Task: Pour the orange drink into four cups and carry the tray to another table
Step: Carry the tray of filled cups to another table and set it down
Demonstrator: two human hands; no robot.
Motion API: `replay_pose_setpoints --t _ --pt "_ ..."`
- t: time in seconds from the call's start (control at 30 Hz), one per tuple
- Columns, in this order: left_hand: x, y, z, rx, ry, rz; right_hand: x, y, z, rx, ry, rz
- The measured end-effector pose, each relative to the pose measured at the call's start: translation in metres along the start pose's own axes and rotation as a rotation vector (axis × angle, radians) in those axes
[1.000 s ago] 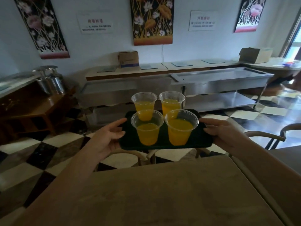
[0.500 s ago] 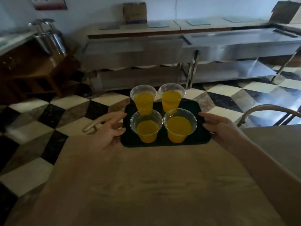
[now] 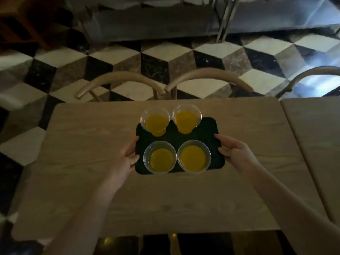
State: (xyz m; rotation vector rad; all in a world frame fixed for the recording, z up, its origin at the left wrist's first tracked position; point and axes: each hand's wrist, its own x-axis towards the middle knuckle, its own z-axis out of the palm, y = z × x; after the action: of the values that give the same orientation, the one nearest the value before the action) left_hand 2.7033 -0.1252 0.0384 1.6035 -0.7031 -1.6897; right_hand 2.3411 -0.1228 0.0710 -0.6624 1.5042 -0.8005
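Tray (image 3: 211,129): black, rectangular with rounded corners, showing over the middle of the wooden table (image 3: 88,162); whether resting on the top or just above it, cannot tell.
Left hand (image 3: 123,159): gripping the tray's left edge, fingers (image 3: 132,144) curling along and under the rim, thumb lying on top near the front-left cup.
Right hand (image 3: 236,153): clamping the tray's right edge, fingers (image 3: 223,139) stretching along the rim, thumb pressing at the near right corner.
Tray relative to grip: sitting between the two hands, long sides running left to right, both grips landing on the nearer half of the short edges.
Far-left cup (image 3: 155,120): clear plastic, holding orange drink, standing at the tray's far left corner.
Far-right cup (image 3: 186,119): same kind, just beside the far-left one, rims nearly touching.
Near-left cup (image 3: 160,157): standing close to the left thumb.
Near-right cup (image 3: 193,157): rim touching the near-left cup's rim.
Chairs (image 3: 117,83): curved wooden backs tucking against the table's far side.
Second table (image 3: 316,135): butting against the right.
Floor (image 3: 165,59): black, white and brown tiles.
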Motion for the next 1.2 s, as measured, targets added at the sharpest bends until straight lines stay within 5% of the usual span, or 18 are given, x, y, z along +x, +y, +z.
replay_pose_setpoints --t 0.53,1.2 --pt "0.001 -0.114 -0.007 0.130 0.067 -0.274 0.002 0.143 -0.003 -0.059 0.066 0.212" --pt "0.045 -0.099 -0.004 0.044 0.077 -0.262 0.055 0.131 0.012 -0.097 0.121 0.177"
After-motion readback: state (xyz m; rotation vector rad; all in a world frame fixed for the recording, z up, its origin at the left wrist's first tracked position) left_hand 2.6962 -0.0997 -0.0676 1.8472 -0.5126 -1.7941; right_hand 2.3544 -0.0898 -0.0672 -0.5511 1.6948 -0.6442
